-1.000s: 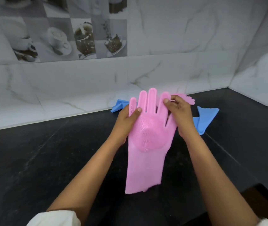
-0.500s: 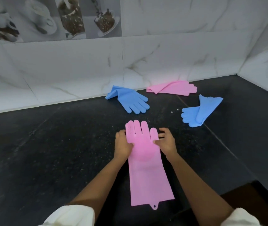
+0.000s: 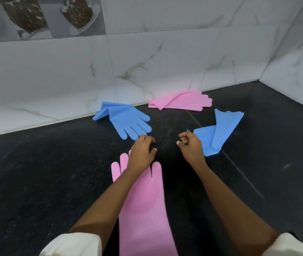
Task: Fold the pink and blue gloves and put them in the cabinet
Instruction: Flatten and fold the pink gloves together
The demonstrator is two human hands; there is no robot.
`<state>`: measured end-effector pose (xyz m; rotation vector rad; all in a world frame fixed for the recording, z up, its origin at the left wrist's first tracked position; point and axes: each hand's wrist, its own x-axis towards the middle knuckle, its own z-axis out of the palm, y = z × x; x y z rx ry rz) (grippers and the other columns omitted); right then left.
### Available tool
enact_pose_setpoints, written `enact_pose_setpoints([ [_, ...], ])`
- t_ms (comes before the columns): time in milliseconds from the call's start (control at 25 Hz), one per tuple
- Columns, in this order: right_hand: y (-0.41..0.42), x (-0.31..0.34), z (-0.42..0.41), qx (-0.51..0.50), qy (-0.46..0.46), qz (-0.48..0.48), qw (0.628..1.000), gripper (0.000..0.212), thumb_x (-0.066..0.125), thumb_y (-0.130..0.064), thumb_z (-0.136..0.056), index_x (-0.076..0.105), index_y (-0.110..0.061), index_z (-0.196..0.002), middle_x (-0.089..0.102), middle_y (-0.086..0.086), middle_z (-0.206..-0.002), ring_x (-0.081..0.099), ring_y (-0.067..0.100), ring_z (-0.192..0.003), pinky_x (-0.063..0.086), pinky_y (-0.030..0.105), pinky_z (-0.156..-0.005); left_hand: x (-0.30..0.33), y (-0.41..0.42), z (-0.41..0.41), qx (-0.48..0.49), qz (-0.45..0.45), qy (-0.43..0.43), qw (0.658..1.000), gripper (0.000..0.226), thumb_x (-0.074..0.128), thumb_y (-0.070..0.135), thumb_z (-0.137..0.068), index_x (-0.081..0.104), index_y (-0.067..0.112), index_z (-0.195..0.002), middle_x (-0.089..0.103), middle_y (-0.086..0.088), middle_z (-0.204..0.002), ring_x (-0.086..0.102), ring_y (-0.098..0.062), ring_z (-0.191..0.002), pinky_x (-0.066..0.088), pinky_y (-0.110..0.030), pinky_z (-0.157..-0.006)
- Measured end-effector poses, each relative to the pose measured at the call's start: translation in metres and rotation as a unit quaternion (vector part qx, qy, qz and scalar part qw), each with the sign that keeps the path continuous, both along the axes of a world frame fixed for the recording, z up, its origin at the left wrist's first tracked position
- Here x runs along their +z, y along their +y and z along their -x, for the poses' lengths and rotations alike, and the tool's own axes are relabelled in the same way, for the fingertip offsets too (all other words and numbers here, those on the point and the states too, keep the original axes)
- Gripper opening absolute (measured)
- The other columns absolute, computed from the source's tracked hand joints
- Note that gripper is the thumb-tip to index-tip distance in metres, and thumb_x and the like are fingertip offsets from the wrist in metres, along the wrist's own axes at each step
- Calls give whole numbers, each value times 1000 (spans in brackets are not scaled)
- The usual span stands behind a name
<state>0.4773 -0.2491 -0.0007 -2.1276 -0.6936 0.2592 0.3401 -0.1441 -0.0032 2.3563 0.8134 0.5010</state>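
Note:
A pink glove (image 3: 143, 204) lies flat on the black counter (image 3: 54, 172) close to me, its fingers pointing away. My left hand (image 3: 141, 152) hovers over that glove's fingertips with its fingers bent down and nothing in it. My right hand (image 3: 190, 146) is loosely curled and empty, just right of the glove's tip and beside a creased blue glove (image 3: 219, 132). A second blue glove (image 3: 126, 122) lies ahead on the left, with my left hand's knuckles near its fingertips. Another pink glove (image 3: 182, 102), partly folded over, rests by the back wall. No cabinet is in view.
White marble-look tiled walls (image 3: 165, 61) close the counter at the back and on the right, forming a corner at the far right. A strip of picture tiles (image 3: 36, 17) runs along the top left. The counter's front edge shows at the bottom right.
The pink glove went from held up in both hands to lying flat on the counter. Both hands have let it go and moved forward past its fingers.

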Motion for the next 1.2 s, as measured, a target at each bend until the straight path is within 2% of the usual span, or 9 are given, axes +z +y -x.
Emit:
enact_pose_setpoints([
  [120,31,4,-70,40,1,-30,999,21,60,-4,-85,61,-6,-106,61,14,-108,60,21,-93,51,34,-89,-1,22,-61,36,0,14,999,31,58,16,-89,55,9,-119,53,-10,-123,52,-23,-114,43,-36,-96],
  [280,68,1,-147,66,-48,-22,996,24,56,0,-87,59,-2,-111,57,16,-116,56,27,-108,45,29,-89,-5,51,-138,51,-19,43,998,41,56,20,-90,50,9,-129,49,-11,-130,49,-26,-120,41,-38,-101],
  [520,86,-21,-228,-14,-70,173,982,56,59,-26,-89,36,-12,-137,25,25,-147,29,39,-132,34,46,-105,-22,79,-228,-10,-67,106,992,51,53,23,-92,40,15,-141,37,-12,-148,36,-27,-136,30,-40,-113],
  [680,90,-35,-241,-20,-151,158,976,31,55,-20,-91,54,-16,-121,37,22,-136,36,36,-123,38,39,-94,-33,91,-265,-24,-127,219,967,52,45,35,-95,31,27,-145,15,-8,-159,7,-32,-147,5,-54,-117],
  [760,91,-38,-247,-31,-152,104,982,22,53,-11,-90,59,-12,-112,42,20,-132,42,34,-116,41,35,-86,-32,97,-272,-3,-135,206,969,50,50,37,-93,40,25,-140,19,-11,-157,20,-37,-142,16,-55,-115],
  [840,93,-38,-251,-40,-73,14,996,17,53,-5,-90,62,-6,-105,43,20,-131,46,33,-115,43,32,-87,-27,99,-275,37,-101,136,985,49,64,30,-85,51,13,-130,27,-16,-148,44,-37,-124,35,-48,-109],
  [960,88,-33,-240,-67,90,-180,977,10,54,3,-86,62,-3,-87,53,23,-117,55,29,-99,48,35,-86,-13,97,-268,24,5,105,994,46,74,12,-75,59,8,-119,35,-16,-141,53,-33,-113,37,-34,-104],
  [1080,79,-23,-218,-90,324,-353,873,26,49,7,-88,55,-15,-75,58,9,-95,56,18,-88,50,39,-87,-2,87,-253,-38,16,149,988,42,66,-4,-74,62,10,-113,54,-15,-127,52,-30,-114,39,-31,-94],
  [1200,65,-9,-190,-67,476,-446,755,24,41,3,-93,54,-17,-88,58,9,-103,58,24,-101,48,44,-94,9,68,-226,-23,43,123,991,33,62,-5,-75,62,7,-106,61,-13,-111,57,-28,-102,46,-34,-87],
])
